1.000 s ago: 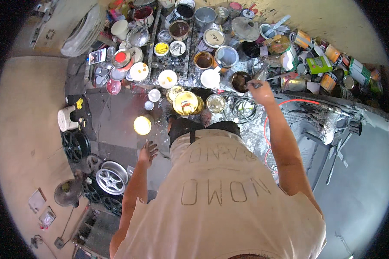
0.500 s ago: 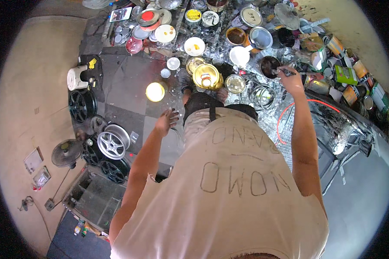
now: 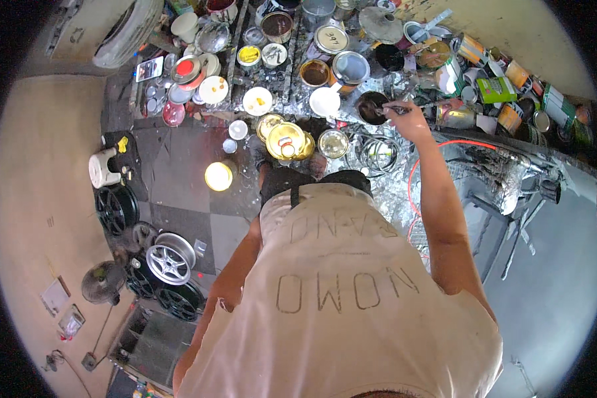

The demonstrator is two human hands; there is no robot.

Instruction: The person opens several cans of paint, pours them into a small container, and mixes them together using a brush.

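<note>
At nine o'clock a white stool [image 3: 104,168] stands on a dark mat, with black wheels [image 3: 116,209] and a silver rim [image 3: 170,257] stacked below it toward eight. Beside them the tiled floor [image 3: 179,179] lies open between the wheels and the person's legs, the widest free patch in view; a glowing yellow lid [image 3: 218,176] sits on it.

From eleven to one o'clock the bench [image 3: 292,40] is crowded with round tins: a red-topped lid [image 3: 185,69], white lids [image 3: 257,101], a yellow-filled tin [image 3: 249,55], a brown-filled tin [image 3: 314,73], a shiny closed can [image 3: 350,67]. Below the bench edge a gold lid [image 3: 286,140] and a silver lid [image 3: 333,142] lie on the floor near the feet. Toward two o'clock boxes and cans pile against the wall: a green carton [image 3: 496,89], orange-striped cans [image 3: 472,48], all touching or overlapping, leaving no free space.

The left hand is hidden behind the shirt; I cannot tell whether it is open or closed, only the elbow [image 3: 229,285] shows at seven.

The right hand [image 3: 408,119] reaches to one o'clock, fingers curled closed around a thin stick [image 3: 390,109] whose tip dips into a dark tin [image 3: 371,106] at the bench's front edge. An orange hose [image 3: 444,147] loops just right of the forearm, over silver-sprayed ground [image 3: 391,192].
</note>
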